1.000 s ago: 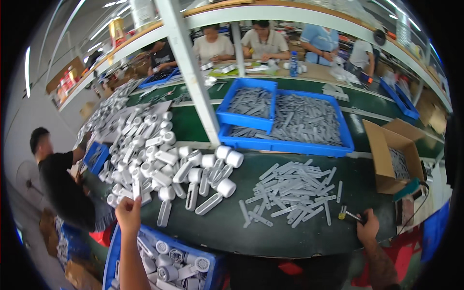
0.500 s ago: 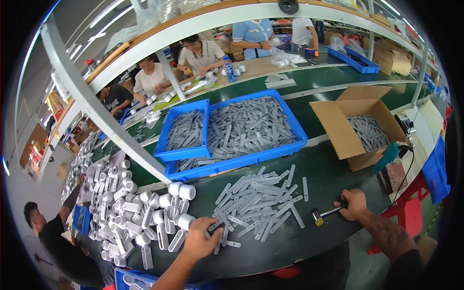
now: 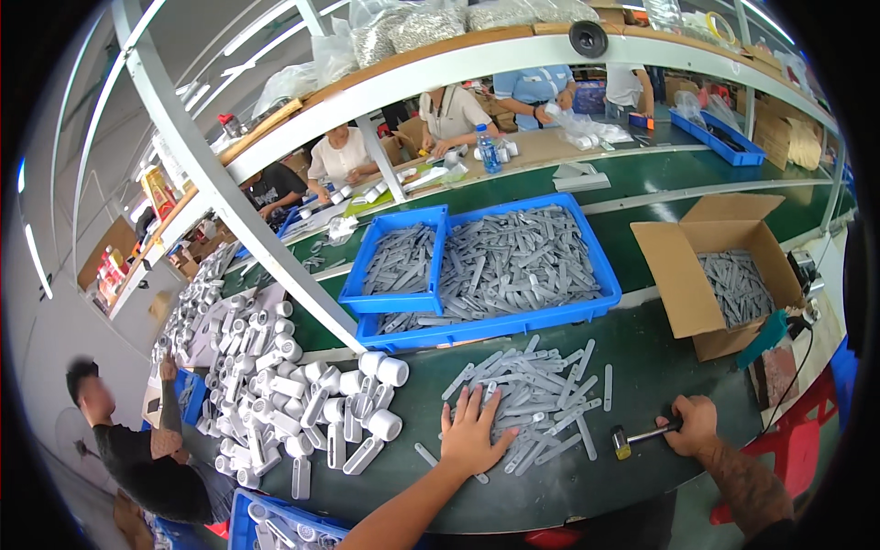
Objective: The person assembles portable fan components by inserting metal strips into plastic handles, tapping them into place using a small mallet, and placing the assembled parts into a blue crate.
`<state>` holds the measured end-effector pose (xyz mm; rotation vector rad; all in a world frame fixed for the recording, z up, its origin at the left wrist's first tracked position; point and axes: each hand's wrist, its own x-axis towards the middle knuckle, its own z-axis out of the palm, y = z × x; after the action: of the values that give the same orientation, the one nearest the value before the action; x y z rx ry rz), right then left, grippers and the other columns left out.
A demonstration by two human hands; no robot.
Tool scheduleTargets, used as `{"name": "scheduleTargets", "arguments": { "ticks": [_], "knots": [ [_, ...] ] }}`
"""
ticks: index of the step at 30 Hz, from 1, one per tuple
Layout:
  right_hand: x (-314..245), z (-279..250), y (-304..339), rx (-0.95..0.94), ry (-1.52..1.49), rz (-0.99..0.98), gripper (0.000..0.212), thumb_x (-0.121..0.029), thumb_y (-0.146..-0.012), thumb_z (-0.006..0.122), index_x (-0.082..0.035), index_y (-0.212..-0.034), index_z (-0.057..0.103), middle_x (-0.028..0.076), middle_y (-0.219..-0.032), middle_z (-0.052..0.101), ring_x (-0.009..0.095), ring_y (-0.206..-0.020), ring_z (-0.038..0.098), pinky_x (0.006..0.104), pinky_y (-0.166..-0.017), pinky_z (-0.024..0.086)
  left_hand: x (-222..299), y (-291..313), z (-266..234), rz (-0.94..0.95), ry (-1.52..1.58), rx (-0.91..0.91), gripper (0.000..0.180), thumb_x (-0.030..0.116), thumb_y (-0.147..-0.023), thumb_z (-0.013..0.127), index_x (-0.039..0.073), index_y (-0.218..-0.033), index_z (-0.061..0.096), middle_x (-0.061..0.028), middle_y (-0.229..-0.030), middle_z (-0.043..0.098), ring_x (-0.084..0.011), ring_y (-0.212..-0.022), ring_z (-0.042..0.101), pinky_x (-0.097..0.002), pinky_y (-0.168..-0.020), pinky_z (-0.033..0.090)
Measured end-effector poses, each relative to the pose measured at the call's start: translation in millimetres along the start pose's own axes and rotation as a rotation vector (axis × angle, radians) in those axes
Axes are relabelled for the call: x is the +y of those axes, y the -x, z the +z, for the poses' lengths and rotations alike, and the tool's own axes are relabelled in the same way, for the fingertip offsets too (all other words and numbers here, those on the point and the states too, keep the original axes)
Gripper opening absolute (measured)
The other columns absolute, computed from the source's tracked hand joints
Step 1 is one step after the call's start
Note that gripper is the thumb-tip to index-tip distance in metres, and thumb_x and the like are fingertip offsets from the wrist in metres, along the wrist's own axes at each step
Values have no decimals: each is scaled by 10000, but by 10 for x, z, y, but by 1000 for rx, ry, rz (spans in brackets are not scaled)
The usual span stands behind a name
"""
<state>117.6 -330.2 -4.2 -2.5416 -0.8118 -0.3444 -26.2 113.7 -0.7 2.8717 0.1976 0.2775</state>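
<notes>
The left hand lay spread open at the left edge of the grey plastic strips piled on the bench, their long axes crossing variously; the right hand, farther off, gripped a hammer, head toward the pile.

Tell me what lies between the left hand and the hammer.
In the head view, loose grey strips lie between the left hand and the hammer, then a narrow bare stretch of dark green tabletop beside the hammer's head.
</notes>
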Motion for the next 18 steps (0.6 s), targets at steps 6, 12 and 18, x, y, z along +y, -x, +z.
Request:
{"name": "scheduleTargets", "arguments": {
  "ticks": [6,12,18],
  "knots": [
    [-1,16,61,-36,16,37,377,-312,-799,869,-104,-766,556,150,-693,588,409,-687,596,531,-652,456,-98,-67,137,127,367,98,780,605,-995,679,207,-1642,503,-203,-1691,459,-430,-1612,348,-664,-1275,240],
    [-5,-20,67,-17,12,30,371,-298,-796,866,-107,-762,550,136,-665,564,407,-652,573,520,-652,445,220,-182,-127,106,174,96,794,579,-1000,687,193,-1659,471,-246,-1727,381,-454,-1620,315,-624,-1287,246],
    [-24,-72,-1,-26,-27,15,386,-317,-804,868,-109,-744,548,125,-646,548,396,-629,561,513,-639,437,272,-134,22,171,18,-25,774,640,-974,677,274,-1634,504,-223,-1709,406,-436,-1594,361,-639,-1278,265]
  ]
}}
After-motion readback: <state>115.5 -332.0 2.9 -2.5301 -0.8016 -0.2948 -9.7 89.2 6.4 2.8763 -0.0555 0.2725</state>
